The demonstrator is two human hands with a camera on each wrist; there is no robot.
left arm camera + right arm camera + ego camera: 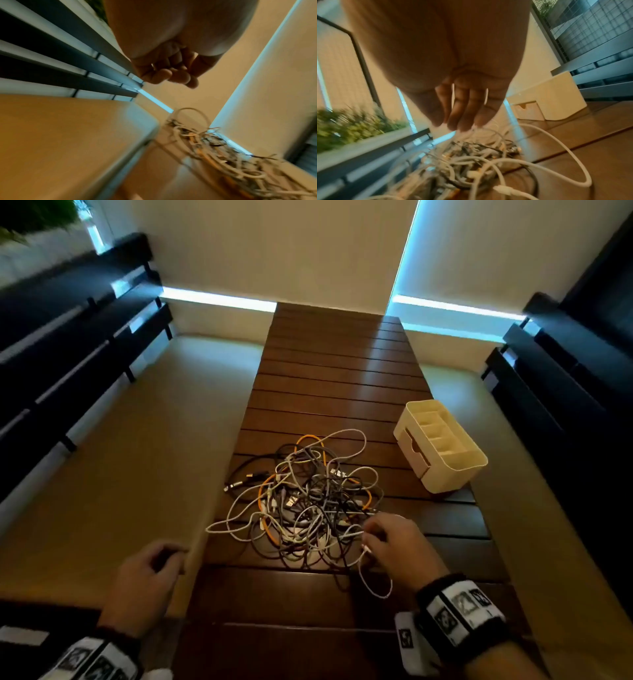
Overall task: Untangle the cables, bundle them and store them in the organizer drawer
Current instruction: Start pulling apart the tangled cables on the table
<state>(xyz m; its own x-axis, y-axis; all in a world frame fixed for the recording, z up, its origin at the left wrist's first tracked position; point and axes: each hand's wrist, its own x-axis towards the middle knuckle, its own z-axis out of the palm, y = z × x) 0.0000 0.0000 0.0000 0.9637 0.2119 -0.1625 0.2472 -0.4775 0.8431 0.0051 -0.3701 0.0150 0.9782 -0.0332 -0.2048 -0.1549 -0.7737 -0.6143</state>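
a tangled heap of cables (305, 498), white, grey, black and orange, is found lying on the slatted wooden table (342, 364), with the cream organizer (442, 446) set apart at the table's right edge, its drawer seen pushed in. the right hand (400, 546) is held at the heap's near right edge, fingers extended and relaxed over a white cable (556, 169), no grip being made out. the left hand (144, 583) is held off the table's left side, loosely curled, nothing held.
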